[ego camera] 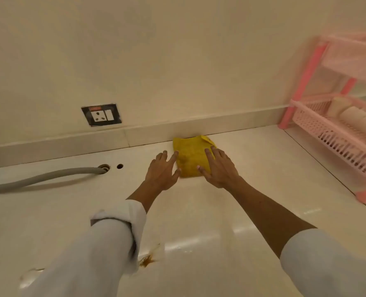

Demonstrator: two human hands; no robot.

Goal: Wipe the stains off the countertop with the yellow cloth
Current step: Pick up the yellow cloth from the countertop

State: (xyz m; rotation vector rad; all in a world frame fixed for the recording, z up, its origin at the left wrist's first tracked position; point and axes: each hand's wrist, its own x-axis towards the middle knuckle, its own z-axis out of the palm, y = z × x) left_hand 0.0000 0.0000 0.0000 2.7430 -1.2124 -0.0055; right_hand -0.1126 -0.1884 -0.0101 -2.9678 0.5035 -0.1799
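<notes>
A folded yellow cloth (190, 157) lies on the pale countertop (252, 168) close to the back ledge. My right hand (219, 168) rests flat on the cloth's right side, fingers spread. My left hand (163, 170) lies on the counter at the cloth's left edge, its fingertips touching the fabric. A brown stain (149, 260) sits on the near part of the countertop, partly hidden by my left sleeve. A wet smear (31, 275) shows at the lower left.
A pink plastic rack (338, 133) with pale items stands at the right. A grey hose (42, 177) runs from the left into a hole (104, 168) in the counter, next to a second hole (120, 166). A wall socket (101, 114) is at the back.
</notes>
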